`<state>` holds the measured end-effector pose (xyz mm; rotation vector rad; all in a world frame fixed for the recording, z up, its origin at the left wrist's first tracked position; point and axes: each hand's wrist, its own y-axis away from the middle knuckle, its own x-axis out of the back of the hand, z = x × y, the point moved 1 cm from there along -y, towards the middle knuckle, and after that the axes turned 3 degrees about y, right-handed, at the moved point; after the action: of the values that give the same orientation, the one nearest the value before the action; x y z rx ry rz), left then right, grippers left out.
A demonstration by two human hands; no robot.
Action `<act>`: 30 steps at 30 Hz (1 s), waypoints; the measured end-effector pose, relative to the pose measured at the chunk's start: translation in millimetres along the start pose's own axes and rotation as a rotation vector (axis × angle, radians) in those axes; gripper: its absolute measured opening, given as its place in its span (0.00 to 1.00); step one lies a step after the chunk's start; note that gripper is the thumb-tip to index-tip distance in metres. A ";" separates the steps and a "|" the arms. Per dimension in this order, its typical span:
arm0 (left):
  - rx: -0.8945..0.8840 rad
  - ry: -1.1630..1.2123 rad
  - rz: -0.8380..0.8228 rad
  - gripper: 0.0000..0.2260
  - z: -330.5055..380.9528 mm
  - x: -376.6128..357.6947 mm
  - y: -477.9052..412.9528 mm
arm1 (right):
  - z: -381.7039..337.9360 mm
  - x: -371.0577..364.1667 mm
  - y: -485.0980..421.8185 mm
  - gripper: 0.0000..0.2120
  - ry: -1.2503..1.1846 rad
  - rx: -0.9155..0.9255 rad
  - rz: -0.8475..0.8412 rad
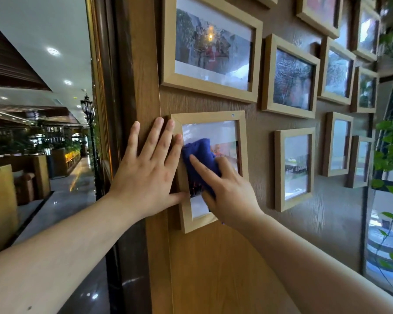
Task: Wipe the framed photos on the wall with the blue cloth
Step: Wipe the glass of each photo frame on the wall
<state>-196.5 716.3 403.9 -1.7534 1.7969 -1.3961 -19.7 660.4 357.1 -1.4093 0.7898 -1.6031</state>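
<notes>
Pale matt wooden frame [242, 141] with glossy glass, soft fuzzy blue cloth [200, 159], grained wood wall panel [213, 268].

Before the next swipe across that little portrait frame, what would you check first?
1. Blue cloth flat against the glass: ok, pressed there by the right hand.
2. Grip on the cloth: ok, fingers on top, index finger stretched out.
3. Portrait frame steadied: ok, left hand flat on its left edge and the wooden panel.
4. Frame hanging straight: cannot tell, the wide lens bends everything.
5. Lower strip of glass reached: not ok, the cloth sits mid-picture.
6. Large frame above clear of the hands: ok.
</notes>
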 end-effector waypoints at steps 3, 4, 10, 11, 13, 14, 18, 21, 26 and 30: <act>-0.006 -0.015 -0.006 0.51 0.4 0.9 0.1 | 23.7 -0.5 10.6 0.30 0.066 -0.111 0.013; -0.006 -0.019 -0.008 0.52 0.4 1.5 0.3 | 32.5 -1.4 16.6 0.31 0.072 -0.168 0.017; -0.001 -0.035 -0.009 0.52 0.9 2.2 0.3 | 25.7 -3.6 36.2 0.30 0.021 -0.081 -0.058; -0.002 -0.039 -0.010 0.52 0.9 2.1 0.3 | 18.7 -3.2 36.9 0.29 0.025 -0.004 -0.103; -0.005 -0.044 -0.011 0.52 0.7 2.0 0.4 | 14.0 -3.4 38.7 0.28 0.053 0.097 -0.165; -0.007 -0.042 -0.010 0.52 1.0 2.3 0.4 | 17.3 -2.5 40.4 0.27 0.073 0.111 -0.170; -0.005 -0.040 -0.011 0.52 1.5 2.8 0.1 | 47.9 2.1 53.6 0.27 0.141 -0.019 -0.174; 0.004 -0.050 -0.021 0.52 1.7 2.3 0.6 | 59.1 4.4 63.3 0.27 0.159 -0.137 -0.179; 0.012 -0.044 -0.024 0.53 3.6 2.8 0.1 | 25.9 7.6 65.0 0.28 0.154 0.044 -0.291; 0.004 -0.024 -0.022 0.53 2.9 3.9 -0.7 | 11.3 8.3 65.8 0.28 0.183 0.153 -0.363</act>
<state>-194.8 711.8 404.6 -1.7852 1.7664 -1.3799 3.3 624.1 305.3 -1.3629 0.5182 -2.0480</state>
